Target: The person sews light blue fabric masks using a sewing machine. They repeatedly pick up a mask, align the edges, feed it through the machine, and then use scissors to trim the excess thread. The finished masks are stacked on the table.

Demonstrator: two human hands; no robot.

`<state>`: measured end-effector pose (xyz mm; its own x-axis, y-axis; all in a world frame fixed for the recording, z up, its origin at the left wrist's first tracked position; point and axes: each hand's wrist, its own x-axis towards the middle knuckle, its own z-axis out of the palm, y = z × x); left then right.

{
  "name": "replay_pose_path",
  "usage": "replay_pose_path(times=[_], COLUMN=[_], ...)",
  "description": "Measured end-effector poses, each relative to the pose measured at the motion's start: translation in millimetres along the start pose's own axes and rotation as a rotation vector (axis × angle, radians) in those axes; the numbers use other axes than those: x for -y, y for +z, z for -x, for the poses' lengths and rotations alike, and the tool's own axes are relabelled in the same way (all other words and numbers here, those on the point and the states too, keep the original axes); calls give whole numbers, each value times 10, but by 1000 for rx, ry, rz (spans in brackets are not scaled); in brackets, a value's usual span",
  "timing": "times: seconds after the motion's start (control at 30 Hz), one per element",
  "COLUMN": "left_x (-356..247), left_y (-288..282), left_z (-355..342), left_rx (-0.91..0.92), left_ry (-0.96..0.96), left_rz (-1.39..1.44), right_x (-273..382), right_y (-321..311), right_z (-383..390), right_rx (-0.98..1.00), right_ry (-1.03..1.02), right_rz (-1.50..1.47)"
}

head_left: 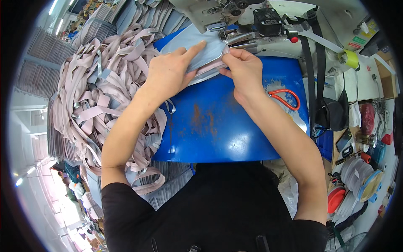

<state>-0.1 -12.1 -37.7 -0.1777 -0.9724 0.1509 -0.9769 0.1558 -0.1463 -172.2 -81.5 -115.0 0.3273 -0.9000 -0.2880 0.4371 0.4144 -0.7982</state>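
Note:
A light blue-grey fabric piece (pixel 189 41) with pink and grey layers lies under the sewing machine head (pixel 224 17) at the top centre. My left hand (pixel 168 73) is on it, index finger stretched over the top, other fingers bent and thumb at the lower edge. My right hand (pixel 245 73) pinches the piece's right end beside the machine's metal guide (pixel 238 37); the fingertips partly hide that edge. Red-handled scissors (pixel 285 93), their blades hidden, lie right of my right wrist on the blue work surface (pixel 205 117).
A big tangled heap of pink and grey straps (pixel 105 96) fills the left, with stacked panels (pixel 35 69) behind it. At the right are hanging black straps (pixel 321 63), a yellow tape roll (pixel 348 59), white spools (pixel 352 176) and small tools. Bundles (pixel 159 189) lie below the heap.

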Motion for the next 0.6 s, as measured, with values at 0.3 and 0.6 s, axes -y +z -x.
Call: replay_pose_path(times=[0.3, 0.6], left_x=[44, -24], left_y=[-249, -517], left_z=[-41, -327], left_rx=[-65, 73], left_ry=[389, 458], left_rz=[65, -35], right_x=[97, 134], right_y=[-186, -188], right_z=[115, 103], right_rx=[102, 116], right_ry=[-50, 78], right_rz=[365, 90])
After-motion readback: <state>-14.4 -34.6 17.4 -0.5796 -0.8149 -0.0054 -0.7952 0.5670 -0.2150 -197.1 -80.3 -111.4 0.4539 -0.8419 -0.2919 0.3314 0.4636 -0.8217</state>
